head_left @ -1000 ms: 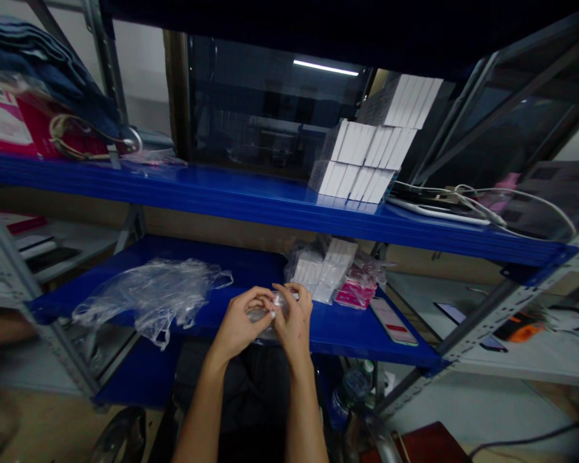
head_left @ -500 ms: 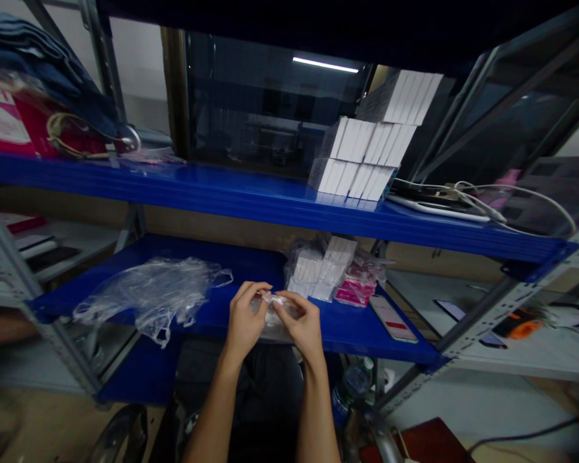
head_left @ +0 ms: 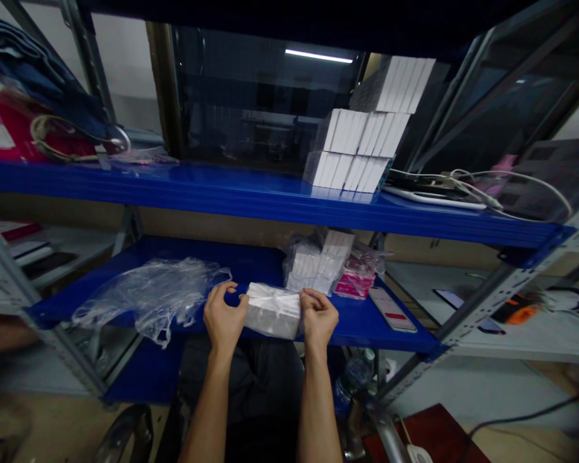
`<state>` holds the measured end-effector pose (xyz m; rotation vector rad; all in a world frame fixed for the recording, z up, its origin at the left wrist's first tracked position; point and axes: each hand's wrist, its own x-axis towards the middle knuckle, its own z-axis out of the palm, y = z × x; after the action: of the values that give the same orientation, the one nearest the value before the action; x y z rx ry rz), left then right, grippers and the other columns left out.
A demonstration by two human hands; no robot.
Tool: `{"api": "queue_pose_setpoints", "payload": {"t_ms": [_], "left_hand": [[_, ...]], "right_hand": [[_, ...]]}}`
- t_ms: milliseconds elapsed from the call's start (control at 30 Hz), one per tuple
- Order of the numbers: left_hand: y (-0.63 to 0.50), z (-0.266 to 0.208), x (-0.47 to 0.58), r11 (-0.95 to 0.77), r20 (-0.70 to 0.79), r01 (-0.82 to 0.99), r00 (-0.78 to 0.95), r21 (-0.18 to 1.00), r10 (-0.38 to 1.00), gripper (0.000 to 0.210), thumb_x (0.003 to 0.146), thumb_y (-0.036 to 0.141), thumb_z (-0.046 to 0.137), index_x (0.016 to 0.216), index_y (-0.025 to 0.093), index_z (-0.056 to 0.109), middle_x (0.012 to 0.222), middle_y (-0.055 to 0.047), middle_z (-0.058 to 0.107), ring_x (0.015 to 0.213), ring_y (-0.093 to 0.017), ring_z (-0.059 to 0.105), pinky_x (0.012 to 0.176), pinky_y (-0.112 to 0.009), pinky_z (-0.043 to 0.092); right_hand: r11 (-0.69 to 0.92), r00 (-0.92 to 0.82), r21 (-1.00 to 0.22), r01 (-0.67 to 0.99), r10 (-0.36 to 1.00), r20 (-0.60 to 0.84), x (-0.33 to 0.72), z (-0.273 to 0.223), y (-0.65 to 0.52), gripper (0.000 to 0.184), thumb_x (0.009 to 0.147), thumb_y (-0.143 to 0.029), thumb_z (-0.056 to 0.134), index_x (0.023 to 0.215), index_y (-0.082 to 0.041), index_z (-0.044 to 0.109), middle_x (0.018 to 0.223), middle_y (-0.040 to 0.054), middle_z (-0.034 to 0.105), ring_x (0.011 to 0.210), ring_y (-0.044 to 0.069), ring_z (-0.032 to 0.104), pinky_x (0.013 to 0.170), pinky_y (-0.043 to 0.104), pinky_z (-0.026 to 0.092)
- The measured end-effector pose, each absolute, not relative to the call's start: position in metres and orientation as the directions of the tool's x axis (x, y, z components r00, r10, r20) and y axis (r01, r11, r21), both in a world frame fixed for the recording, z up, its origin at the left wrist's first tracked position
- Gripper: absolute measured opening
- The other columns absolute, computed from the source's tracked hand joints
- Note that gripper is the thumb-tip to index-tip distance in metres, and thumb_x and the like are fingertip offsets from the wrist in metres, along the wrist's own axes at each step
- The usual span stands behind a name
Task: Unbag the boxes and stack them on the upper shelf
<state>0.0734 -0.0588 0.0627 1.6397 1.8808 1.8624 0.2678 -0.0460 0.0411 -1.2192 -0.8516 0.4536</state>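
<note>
A bundle of white boxes in a clear plastic bag [head_left: 273,312] rests at the front edge of the lower blue shelf, its plastic gathered on top. My left hand [head_left: 226,319] is at the bundle's left end, thumb by its corner, with a gap between thumb and curled fingers. At the right end, my right hand [head_left: 319,316] pinches the bag's plastic between thumb and fingers. A heap of clear plastic bags [head_left: 159,292] lies to the left of my left hand. Behind the bundle stand more bagged white boxes [head_left: 311,270] beside pink packets [head_left: 354,283].
A phone [head_left: 392,310] lies at the lower shelf's right end. The upper blue shelf [head_left: 231,186] carries stacked white boxes [head_left: 361,151], white cables [head_left: 525,177] and a red package [head_left: 9,128]. A metal post [head_left: 502,299] rises on the right. Below is a bottle [head_left: 354,376].
My hands have moved apart from their meeting point at the gathered plastic, one to each end of the bundle. The white boxes between them now show plainly. The view has shifted slightly.
</note>
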Motion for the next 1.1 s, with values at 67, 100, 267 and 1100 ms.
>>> {"api": "queue_pose_setpoints", "payload": {"t_ms": [67, 100, 267, 1100], "left_hand": [[-0.051, 0.055, 0.066, -0.284, 0.551, 0.524, -0.472, 0.803, 0.689, 0.022, 0.074, 0.023, 0.069, 0.097, 0.023, 0.069, 0.092, -0.004, 0.07, 0.091, -0.024, 0.069, 0.085, -0.035, 0.055], [-0.048, 0.051, 0.062, -0.289, 0.507, 0.458, -0.48, 0.841, 0.716, 0.024, 0.074, 0.025, 0.069, 0.097, 0.022, 0.069, 0.091, -0.004, 0.07, 0.089, -0.023, 0.069, 0.082, -0.034, 0.056], [-0.038, 0.036, 0.038, -0.123, 0.151, 0.109, -0.316, 0.986, 0.937, 0.046, 0.072, 0.05, 0.078, 0.102, 0.017, 0.066, 0.069, -0.002, 0.07, 0.07, -0.02, 0.072, 0.062, -0.027, 0.056], [0.003, 0.172, 0.166, -0.59, 0.575, 0.164, 0.136, 0.79, 0.807, 0.047, 0.102, 0.041, 0.046, 0.142, 0.022, 0.061, 0.154, -0.009, 0.054, 0.147, -0.025, 0.046, 0.125, -0.041, 0.032]], "right_hand": [[0.308, 0.636, -0.941, 0.139, 0.701, 0.323, 0.266, 0.036, -0.043, 0.035, 0.076, -0.04, 0.073, 0.093, -0.009, 0.077, 0.064, 0.0059, 0.072, 0.06, 0.021, 0.067, 0.062, 0.031, 0.053], [0.31, 0.634, -0.939, 0.148, 0.699, 0.33, 0.264, 0.036, -0.042, 0.036, 0.077, -0.04, 0.072, 0.094, -0.009, 0.077, 0.065, 0.0059, 0.072, 0.061, 0.021, 0.067, 0.063, 0.031, 0.053], [0.344, 0.391, -0.9, 0.266, 0.815, 0.427, 0.266, 0.04, -0.048, 0.044, 0.08, -0.046, 0.071, 0.108, -0.014, 0.076, 0.099, 0.0116, 0.077, 0.087, 0.024, 0.071, 0.075, 0.032, 0.056], [0.165, 0.662, -0.756, 0.634, 0.39, 0.64, 0.268, 0.171, 0.016, 0.077, 0.069, -0.055, 0.077, 0.127, -0.009, 0.057, 0.12, 0.0274, 0.063, 0.112, 0.043, 0.06, 0.092, 0.052, 0.05]]}}
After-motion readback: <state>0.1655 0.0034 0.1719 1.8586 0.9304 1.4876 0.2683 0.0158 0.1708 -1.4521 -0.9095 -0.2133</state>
